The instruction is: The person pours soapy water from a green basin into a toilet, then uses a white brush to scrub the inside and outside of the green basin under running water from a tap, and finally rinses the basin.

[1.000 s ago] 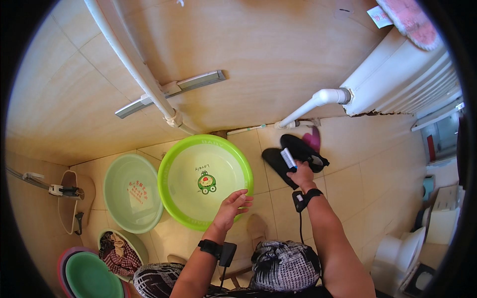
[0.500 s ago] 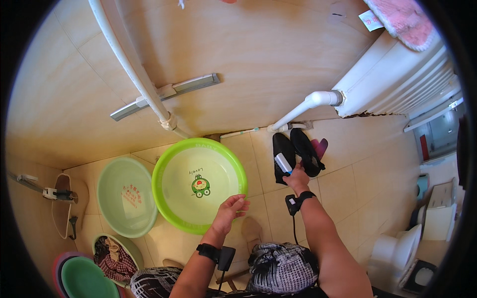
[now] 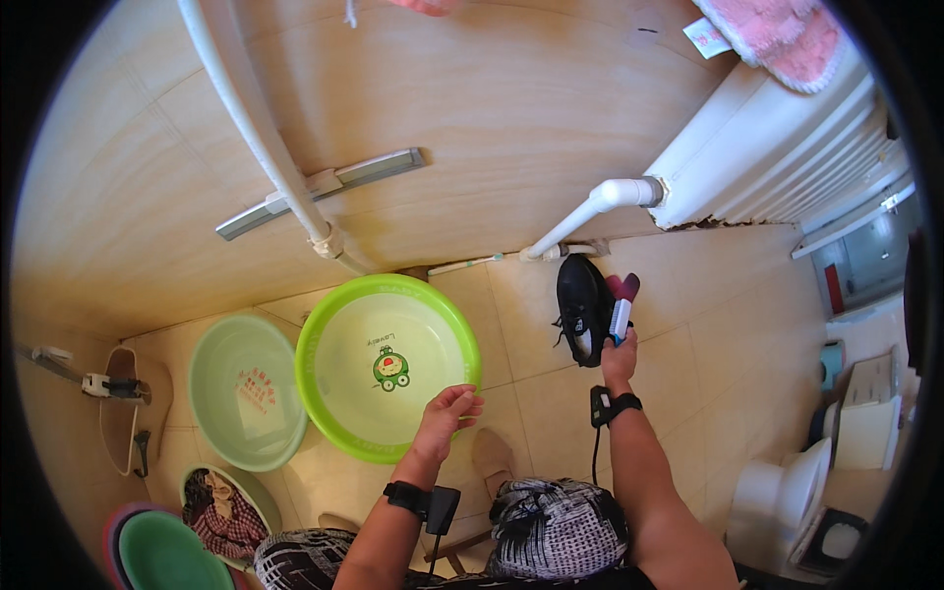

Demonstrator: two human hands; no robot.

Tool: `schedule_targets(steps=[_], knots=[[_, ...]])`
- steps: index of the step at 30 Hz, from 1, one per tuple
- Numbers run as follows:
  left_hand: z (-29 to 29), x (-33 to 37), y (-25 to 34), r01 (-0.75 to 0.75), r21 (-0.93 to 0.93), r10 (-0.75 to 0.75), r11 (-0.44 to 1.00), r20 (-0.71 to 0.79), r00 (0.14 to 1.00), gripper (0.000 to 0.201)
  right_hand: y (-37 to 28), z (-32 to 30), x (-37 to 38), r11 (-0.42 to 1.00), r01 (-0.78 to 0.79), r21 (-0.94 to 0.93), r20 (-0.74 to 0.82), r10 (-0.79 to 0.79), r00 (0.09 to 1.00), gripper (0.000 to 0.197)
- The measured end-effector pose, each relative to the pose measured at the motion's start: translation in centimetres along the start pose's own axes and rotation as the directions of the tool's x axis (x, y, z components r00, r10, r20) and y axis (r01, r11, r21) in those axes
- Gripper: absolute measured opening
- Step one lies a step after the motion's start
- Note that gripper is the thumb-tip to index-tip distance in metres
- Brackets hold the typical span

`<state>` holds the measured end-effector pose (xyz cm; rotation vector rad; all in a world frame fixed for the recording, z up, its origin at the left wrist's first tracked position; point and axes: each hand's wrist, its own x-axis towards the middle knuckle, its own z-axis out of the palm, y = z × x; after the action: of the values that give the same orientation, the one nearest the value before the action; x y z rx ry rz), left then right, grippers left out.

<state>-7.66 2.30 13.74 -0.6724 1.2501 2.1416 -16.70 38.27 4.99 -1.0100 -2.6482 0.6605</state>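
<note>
My left hand (image 3: 447, 415) curls over the near right rim of a bright green round basin (image 3: 339, 324) that lies on the tiled floor with a cartoon print in its bottom. My right hand (image 3: 618, 360) reaches forward and grips a brush (image 3: 620, 307) with white bristles and a dark pink handle. The brush is held against the right side of a black shoe (image 3: 580, 303) standing on the floor by the wall. Both wrists wear black bands with small devices.
A pale green basin (image 3: 236, 393) sits left of the bright one, with more basins (image 3: 162, 553) at lower left. A white pipe (image 3: 590, 208) runs to a radiator (image 3: 787, 147). A toilet (image 3: 782, 497) stands at right, a beige slipper (image 3: 492, 457) near my knees.
My right hand with the brush has stayed at the black shoe, shifting slightly along it. My left hand has stayed at the green basin's rim. The view has tilted a little.
</note>
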Motion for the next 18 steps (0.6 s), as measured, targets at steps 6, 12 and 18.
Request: schedule_targets(steps=[6,12,18], knots=[[-1.4,-0.3,-0.3,-0.023,-0.043,0.018,0.999,-0.120,0.993,0.028,-3.6,1.3,-2.9,0.849,0.520,0.093,0.339,-0.518,0.786,0.044],[-6.5,-3.7,1.0,-0.183,-0.224,0.092,0.957,-0.364,0.927,0.027,-11.3,1.1,-4.9,0.704,0.708,-0.043,0.240,-0.681,0.692,0.050],[-15.4,-8.4,1.0,-0.552,-0.402,0.152,0.731,-0.693,0.705,0.022,-26.0,-0.6,-15.9,0.438,0.650,0.621,0.481,-0.868,0.125,0.030]])
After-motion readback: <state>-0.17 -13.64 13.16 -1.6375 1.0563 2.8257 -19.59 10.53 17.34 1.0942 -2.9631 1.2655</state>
